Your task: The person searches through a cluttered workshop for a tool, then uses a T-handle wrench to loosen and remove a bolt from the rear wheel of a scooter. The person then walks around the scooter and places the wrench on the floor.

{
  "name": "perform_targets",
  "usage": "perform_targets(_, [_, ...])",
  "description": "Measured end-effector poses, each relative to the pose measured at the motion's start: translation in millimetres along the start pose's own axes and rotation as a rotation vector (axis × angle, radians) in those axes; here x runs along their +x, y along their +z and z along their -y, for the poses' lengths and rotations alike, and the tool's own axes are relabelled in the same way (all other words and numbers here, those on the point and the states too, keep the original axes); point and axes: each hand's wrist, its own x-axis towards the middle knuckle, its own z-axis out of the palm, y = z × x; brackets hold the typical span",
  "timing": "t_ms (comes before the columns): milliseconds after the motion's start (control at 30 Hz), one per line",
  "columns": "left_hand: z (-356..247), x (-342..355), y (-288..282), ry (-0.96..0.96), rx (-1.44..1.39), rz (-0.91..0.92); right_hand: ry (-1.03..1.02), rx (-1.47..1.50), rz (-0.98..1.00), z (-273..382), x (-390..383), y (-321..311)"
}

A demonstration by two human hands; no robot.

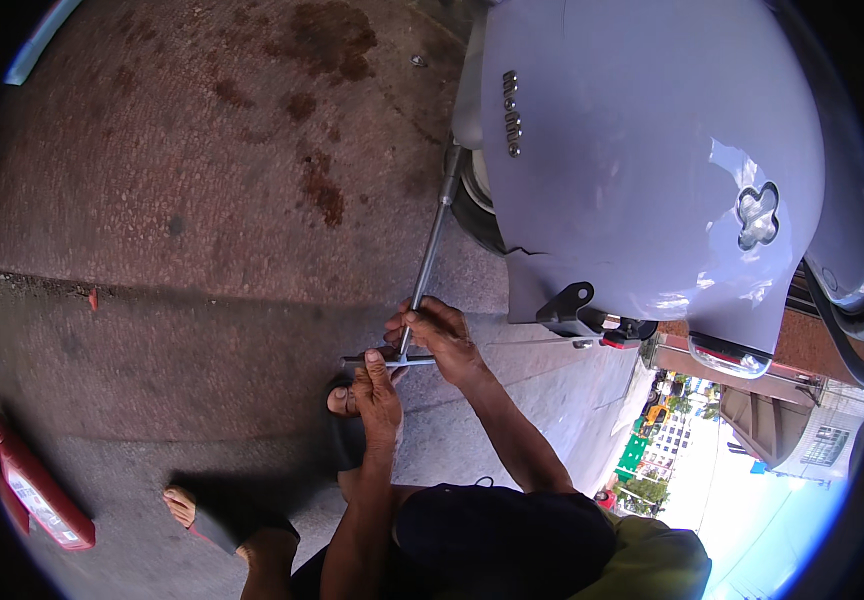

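Observation:
A long steel T-handle wrench [432, 242] reaches from my hands up under the glossy pale lilac-grey body panel [632, 160] of a scooter; its far end is at a part beside the panel's lower edge, partly hidden. My left hand [377, 400] grips the crossbar, with the thumb on top. My right hand [442, 340] is closed round the shaft just above the crossbar. A black bracket [564, 308] and a red-and-clear lamp [727, 355] stick out from the body to the right of my hands.
Stained pavement [192, 180] with a dark seam fills the left. Red plastic bottles [44, 485] lie at the lower left. My sandalled feet [180, 505] are beside and below my hands. A street with buildings [672, 435] shows at the right.

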Motion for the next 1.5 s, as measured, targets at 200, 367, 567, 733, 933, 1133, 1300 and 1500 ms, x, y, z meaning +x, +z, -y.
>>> perform_targets(200, [-7.5, 13.3, -7.8, -0.579, -0.549, 0.248, 0.074, 0.046, 0.236, 23.7, 13.5, -20.4])
perform_targets(367, [10.8, -4.1, -6.9, -0.904, -0.579, 0.298, 0.071, 0.035, 0.253, 33.7, 24.2, -16.8])
perform_targets(567, [-15.1, -18.5, 8.8, -0.220, -0.153, -0.001, 0.029, -0.046, 0.154, 21.5, 29.1, -18.7])
perform_targets(733, [-15.8, 2.9, -7.5, -0.661, -0.438, 0.217, 0.043, 0.051, 0.217, 29.4, 26.3, -17.3])
perform_targets(933, [1.8, -10.7, -2.6, -0.339, 0.264, -0.108, 0.026, -0.046, 0.219, 30.0, 32.3, -13.5])
perform_targets(1133, [-34.1, -4.8, -11.3, -0.590, -0.404, 0.066, 0.036, 0.040, 0.244, 27.4, 29.6, -15.8])
perform_targets(1300, [-7.1, -0.8, -16.3, -0.826, -0.501, 0.149, 0.064, 0.090, 0.231, 31.5, 31.4, 0.6])
perform_targets(1500, [-39.5, -14.0, -2.7, -0.441, -0.321, -0.027, 0.004, 0.018, 0.153, 24.4, 28.1, -6.8])
